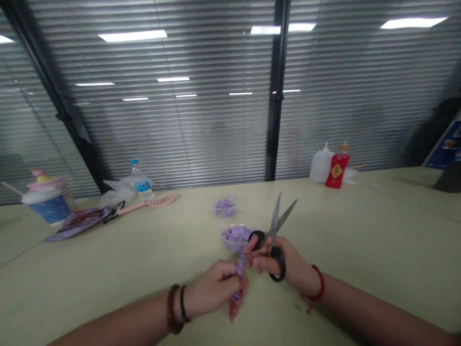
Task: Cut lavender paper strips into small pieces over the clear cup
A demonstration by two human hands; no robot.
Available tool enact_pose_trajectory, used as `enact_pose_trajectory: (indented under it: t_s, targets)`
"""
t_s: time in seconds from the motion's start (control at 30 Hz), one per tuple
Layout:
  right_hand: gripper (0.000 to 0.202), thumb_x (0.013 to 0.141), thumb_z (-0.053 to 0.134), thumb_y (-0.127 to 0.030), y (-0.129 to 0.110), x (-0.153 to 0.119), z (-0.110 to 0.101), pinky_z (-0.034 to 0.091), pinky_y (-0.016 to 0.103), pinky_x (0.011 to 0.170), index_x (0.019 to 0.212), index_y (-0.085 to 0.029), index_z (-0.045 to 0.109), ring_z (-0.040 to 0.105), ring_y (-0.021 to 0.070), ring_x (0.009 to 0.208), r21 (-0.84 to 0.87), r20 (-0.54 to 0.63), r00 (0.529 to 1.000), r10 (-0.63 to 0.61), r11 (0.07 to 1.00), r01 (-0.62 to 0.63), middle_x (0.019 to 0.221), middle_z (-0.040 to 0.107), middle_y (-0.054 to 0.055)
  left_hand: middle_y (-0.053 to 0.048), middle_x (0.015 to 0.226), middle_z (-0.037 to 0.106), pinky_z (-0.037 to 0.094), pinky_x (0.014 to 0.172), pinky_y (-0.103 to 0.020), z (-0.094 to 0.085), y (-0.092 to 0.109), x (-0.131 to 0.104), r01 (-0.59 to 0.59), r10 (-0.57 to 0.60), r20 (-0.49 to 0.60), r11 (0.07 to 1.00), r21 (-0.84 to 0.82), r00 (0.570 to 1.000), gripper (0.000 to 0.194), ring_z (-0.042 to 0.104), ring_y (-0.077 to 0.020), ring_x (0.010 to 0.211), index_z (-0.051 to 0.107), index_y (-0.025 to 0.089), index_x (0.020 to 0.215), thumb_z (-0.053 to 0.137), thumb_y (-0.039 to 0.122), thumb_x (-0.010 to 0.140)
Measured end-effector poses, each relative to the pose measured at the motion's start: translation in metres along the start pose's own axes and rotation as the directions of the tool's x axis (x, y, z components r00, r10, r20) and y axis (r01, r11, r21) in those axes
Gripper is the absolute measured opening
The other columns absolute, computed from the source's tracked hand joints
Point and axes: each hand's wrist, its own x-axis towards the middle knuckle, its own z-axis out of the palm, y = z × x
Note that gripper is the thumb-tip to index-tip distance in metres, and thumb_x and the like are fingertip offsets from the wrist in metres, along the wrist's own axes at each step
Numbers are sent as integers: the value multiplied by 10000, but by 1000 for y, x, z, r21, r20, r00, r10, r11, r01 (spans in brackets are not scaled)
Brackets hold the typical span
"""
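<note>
My left hand (219, 286) is closed on a curled purple strip (240, 265), whose striped lower end shows below the fingers. Black-handled scissors (275, 221) hang on the fingers of my right hand (284, 254), blades spread apart and pointing up and away from me. The right fingertips come close to the top of the strip; whether they touch it I cannot tell. Just beyond my hands stands a clear bowl of purple pieces (236, 238). Behind it is a smaller clear bowl (224, 207) with thin purple curls.
At the left are a blue cup (48, 206), a purple packet (81, 222), a pink hairbrush (158, 201) and a water bottle (141, 181). A white squeeze bottle (321, 164) and a red packet (337, 170) stand back right. Window blinds (216, 129) border the table's far edge.
</note>
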Motion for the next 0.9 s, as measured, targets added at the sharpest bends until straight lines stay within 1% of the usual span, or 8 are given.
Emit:
enact_pose_trajectory:
  t_s: [0.17,0.3,0.43,0.5,0.6,0.67,0.8,0.9]
  targets:
    - [253,676,675,-336,-2,-2,2,365,211,510,784,-133,568,466,96,556,-114,49,999,13,993,-7,650,558,6,34,409,463,388,330,-156,4,-7,8,29,-31,46,998,63,998,163,441,-52,320,479,134,528,475,240,652]
    - [227,684,671,-328,0,-1,-1,368,207,498,735,-136,561,477,94,526,-85,86,994,64,995,-57,596,555,-3,29,448,476,400,347,-160,3,-7,6,11,-16,75,998,60,997,223,458,-54,347,477,128,565,530,296,701]
    - [245,651,695,-329,1,-1,1,358,198,471,723,-147,547,485,91,493,-24,113,989,99,995,-96,576,555,-18,3,674,555,470,416,-206,0,-13,6,-54,60,99,997,-58,993,391,539,-75,448,468,143,815,672,425,637]
    - [255,641,699,-345,2,-1,3,367,201,477,696,-153,541,490,92,494,-28,106,990,89,996,-87,576,557,-21,3,737,555,490,454,-223,0,-15,7,-92,98,62,992,-90,993,497,562,-85,504,427,169,909,695,465,613]
    - [263,619,712,-350,2,-1,6,365,198,480,635,-147,545,474,86,489,-79,69,993,96,993,-90,547,541,-27,9,659,549,437,420,-181,1,-16,7,-154,155,-48,988,19,987,436,527,-73,480,433,161,826,609,532,681]
    - [262,613,714,-353,2,0,5,339,191,450,621,-143,556,449,78,458,-114,40,991,130,986,-124,505,524,-35,4,593,545,393,401,-166,2,-13,5,-182,194,-78,973,140,978,412,489,-64,447,453,148,735,522,554,742]
    - [241,624,696,-346,0,4,-3,286,191,408,636,-145,563,408,68,403,-106,-48,989,137,984,-142,448,501,-47,-15,570,546,381,439,-164,0,-5,-2,-215,221,19,919,331,975,445,484,-64,473,536,121,656,414,514,826]
    - [229,635,672,-331,-4,9,-13,250,199,402,608,-152,531,370,62,393,12,-148,985,86,996,-85,429,452,-57,-18,584,561,399,459,-167,-10,8,-7,-168,137,114,928,332,984,453,503,-73,498,547,131,653,367,495,853]
